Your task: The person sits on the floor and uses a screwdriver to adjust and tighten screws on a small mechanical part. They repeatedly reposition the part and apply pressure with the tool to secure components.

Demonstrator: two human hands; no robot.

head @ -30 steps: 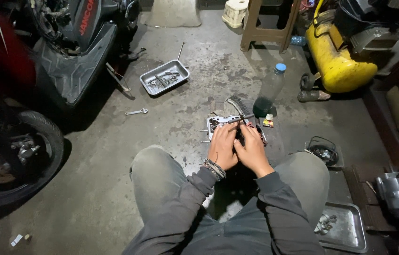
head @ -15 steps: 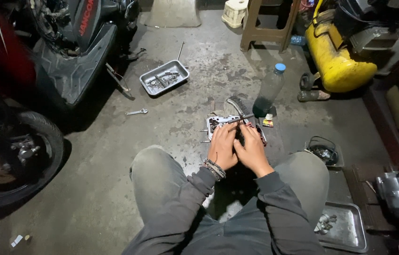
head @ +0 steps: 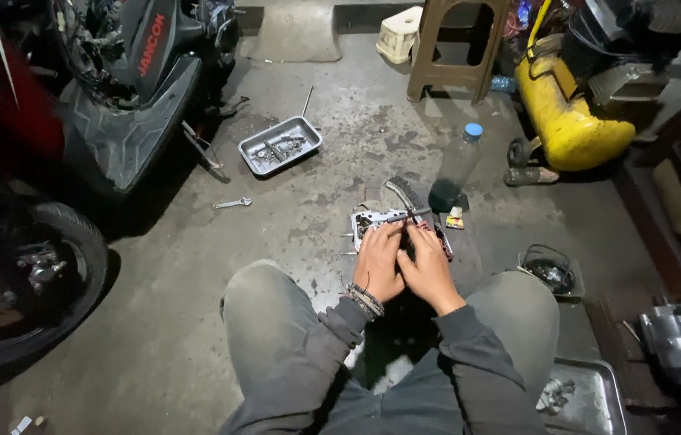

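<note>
Engine cover on concrete floor between my knees | left hand and right hand clasped on it, touching | wire brush just beyond | plastic bottle nearby

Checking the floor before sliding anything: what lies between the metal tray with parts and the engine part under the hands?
In the head view, one small wrench lies on the stained concrete between the metal tray and the engine part; otherwise that stretch is bare.

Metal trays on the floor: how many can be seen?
2: one metal tray beside the scooter, one tray at the person's right knee. Others may be hidden.
</note>
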